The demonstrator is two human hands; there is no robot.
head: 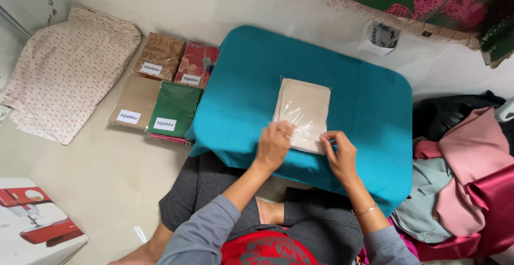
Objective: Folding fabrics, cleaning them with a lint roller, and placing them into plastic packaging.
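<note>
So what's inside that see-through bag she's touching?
A folded cream cloth fills the clear bag. Both hands, left hand and right hand, cover its near edge, hiding that part.

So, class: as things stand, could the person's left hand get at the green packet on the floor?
Probably yes. The green packet lies uncovered beside the teal table, on the left hand's side, with nothing between them. That hand rests on the cream packet.

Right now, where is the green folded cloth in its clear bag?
In the head view the green packaged cloth lies on the floor left of the teal-covered table, beside a tan packet and below a red one.
</note>
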